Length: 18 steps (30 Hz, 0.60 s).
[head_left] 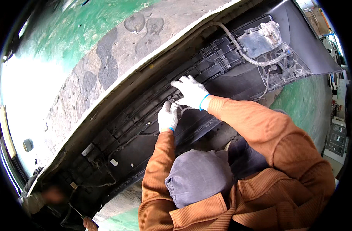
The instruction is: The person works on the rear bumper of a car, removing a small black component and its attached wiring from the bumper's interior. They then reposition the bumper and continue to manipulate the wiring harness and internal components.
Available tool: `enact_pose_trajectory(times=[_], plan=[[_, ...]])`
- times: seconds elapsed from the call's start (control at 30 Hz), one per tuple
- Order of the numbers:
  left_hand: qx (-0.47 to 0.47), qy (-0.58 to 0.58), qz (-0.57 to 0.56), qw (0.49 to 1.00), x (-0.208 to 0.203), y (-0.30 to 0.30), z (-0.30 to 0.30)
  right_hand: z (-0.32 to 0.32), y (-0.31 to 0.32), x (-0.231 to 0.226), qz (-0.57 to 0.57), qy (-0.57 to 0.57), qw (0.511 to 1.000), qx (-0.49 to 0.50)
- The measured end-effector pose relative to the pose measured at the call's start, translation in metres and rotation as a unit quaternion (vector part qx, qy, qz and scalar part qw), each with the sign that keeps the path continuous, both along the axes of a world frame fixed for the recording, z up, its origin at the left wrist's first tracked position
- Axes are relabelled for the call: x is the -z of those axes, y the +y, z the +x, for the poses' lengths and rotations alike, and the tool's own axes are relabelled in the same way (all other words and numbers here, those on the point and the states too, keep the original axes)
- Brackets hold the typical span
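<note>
Stretching beneath both hands, one long black moulded-plastic bumper (237,81) should be light but flexible, best gripped by its rims. At its left end, one co-worker's bare hand (90,223) holds one thin-shafted screwdriver (75,209). Mid-bumper, white-gloved left hand (168,118) and right hand (191,93) nearly meet at one thin, probably pliable grey cable (180,110); pinch unclear.

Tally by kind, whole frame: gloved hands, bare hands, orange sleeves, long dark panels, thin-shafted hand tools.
Gloved hands: 2 (left hand, right hand)
Bare hands: 1 (co-worker's hand)
Orange sleeves: 2 (left sleeve, right sleeve)
Long dark panel: 1
Thin-shafted hand tool: 1
Total: 7
</note>
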<state>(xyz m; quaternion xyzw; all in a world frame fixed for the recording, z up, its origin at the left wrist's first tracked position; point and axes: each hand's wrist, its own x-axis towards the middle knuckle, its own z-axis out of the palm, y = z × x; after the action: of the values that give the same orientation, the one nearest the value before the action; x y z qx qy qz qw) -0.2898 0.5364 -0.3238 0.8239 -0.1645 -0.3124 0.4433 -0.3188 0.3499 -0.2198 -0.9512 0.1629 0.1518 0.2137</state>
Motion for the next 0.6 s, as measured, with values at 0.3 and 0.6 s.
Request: enact_pose_trajectory(times=[0.3,0.6], plan=[[-0.088,0.285,-0.062,0.952,-0.007,-0.003,0.004,-0.007,-0.039,0.007,0.201,0.024,0.979,0.019],[-0.081,0.283,-0.034,0.955,-0.024,-0.007,0.010,-0.020,-0.068,0.029,0.313,0.018,0.948,0.049]])
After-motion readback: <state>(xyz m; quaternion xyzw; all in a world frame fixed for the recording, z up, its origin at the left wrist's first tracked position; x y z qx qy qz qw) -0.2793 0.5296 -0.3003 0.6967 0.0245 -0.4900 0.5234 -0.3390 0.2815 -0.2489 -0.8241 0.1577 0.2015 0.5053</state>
